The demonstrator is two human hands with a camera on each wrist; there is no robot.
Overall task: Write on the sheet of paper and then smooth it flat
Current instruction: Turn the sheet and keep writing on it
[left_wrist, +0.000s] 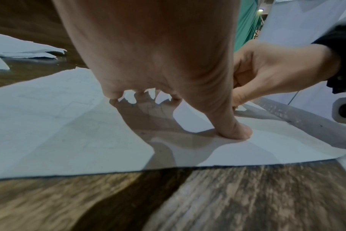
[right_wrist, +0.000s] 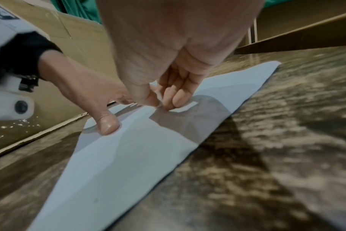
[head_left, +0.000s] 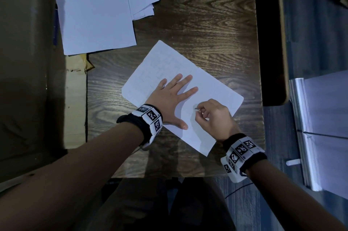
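Note:
A white sheet of paper point(head_left: 212, 87) lies slanted on the dark wooden table point(head_left: 207, 23), with faint lines on its far half. My left hand point(head_left: 173, 99) lies flat on the sheet's middle, fingers spread and straight, thumb pressing near the sheet's near edge point(left_wrist: 235, 132). To its right, my right hand point(head_left: 202, 113) is curled over the sheet and pinches a thin pen point(head_left: 196, 108); only its short grey end shows. In the right wrist view the right hand's fingertips point(right_wrist: 178, 100) touch down on the paper point(right_wrist: 128, 164). The pen's tip is hidden.
A loose stack of white sheets point(head_left: 98, 8) covers the table's far left corner. A cardboard box point(head_left: 75, 102) stands against the table's left side. To the right are another desk's edge point(head_left: 282, 42) and more white sheets point(head_left: 323, 121). The table's front edge point(head_left: 169, 176) runs near my body.

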